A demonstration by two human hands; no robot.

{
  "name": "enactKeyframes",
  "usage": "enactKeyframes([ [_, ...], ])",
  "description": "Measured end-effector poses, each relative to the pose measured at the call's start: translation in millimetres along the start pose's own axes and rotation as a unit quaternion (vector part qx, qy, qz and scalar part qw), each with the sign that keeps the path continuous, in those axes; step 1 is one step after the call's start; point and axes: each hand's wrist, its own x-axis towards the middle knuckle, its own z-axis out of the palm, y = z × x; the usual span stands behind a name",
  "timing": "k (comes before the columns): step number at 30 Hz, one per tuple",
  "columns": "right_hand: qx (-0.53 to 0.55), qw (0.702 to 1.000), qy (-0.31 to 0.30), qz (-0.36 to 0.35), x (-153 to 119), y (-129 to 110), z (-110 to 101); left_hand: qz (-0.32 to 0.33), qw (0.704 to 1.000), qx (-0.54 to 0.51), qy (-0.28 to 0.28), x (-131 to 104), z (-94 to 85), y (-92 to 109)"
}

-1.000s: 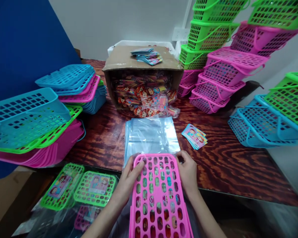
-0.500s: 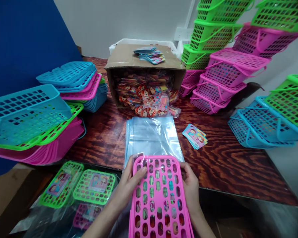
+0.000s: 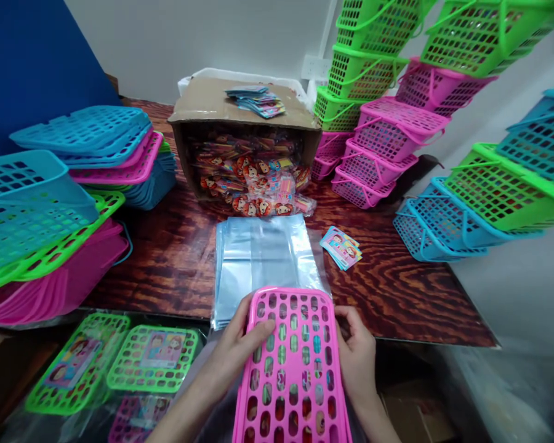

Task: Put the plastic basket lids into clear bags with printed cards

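A pink lidded basket with oval holes fills the near middle of the head view, and colourful small items show through its lid. My left hand is closed on its left side, thumb lying over the lid and fingers mostly hidden behind. At the opposite side my right hand grips the edge with curled fingers, partly hidden. Just beyond the basket lies a stack of clear plastic bags on the wooden table. Printed cards rest to the right of the bags.
Behind the bags, a cardboard box holds packaged items, with more cards on top. Empty baskets and lids are stacked left. Filled baskets tower at right. Bagged green baskets sit lower left, below the table edge.
The view has turned to the right, so the table and stacks appear shifted left. Both hands still hold the pink basket, in nearly the same place in the view.
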Motion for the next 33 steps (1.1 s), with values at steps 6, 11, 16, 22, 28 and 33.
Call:
enactKeyframes([
  [6, -0.068, 0.979, 0.033, -0.188, 20.6, -10.4, -8.0, 0.000, 1.000, 0.018, -0.006, 3.6, 3.6, 2.7],
  [11, -0.054, 0.980, 0.009, -0.193, 30.6, -16.9, -9.8, -0.007, 1.000, 0.019, 0.011, 4.4, 5.2, 3.7],
  [16, 0.065, 0.991, 0.035, -0.115, 28.3, -9.9, -7.0, -0.001, 0.999, 0.021, 0.040, 1.9, 8.4, 3.9],
  [22, 0.094, 0.995, -0.029, -0.032, 7.1, -2.9, -14.4, 0.010, 0.996, 0.016, 0.090, -1.5, 9.8, 4.3],
  [28, 0.261, 0.953, -0.024, 0.149, 22.3, -16.5, -18.8, 0.013, 0.999, 0.030, 0.033, -3.8, 0.4, 0.6],
  [33, 0.360, 0.891, -0.108, 0.253, 28.0, -40.9, 0.3, 0.029, 0.998, 0.045, 0.035, -12.0, -1.3, -1.9],
])
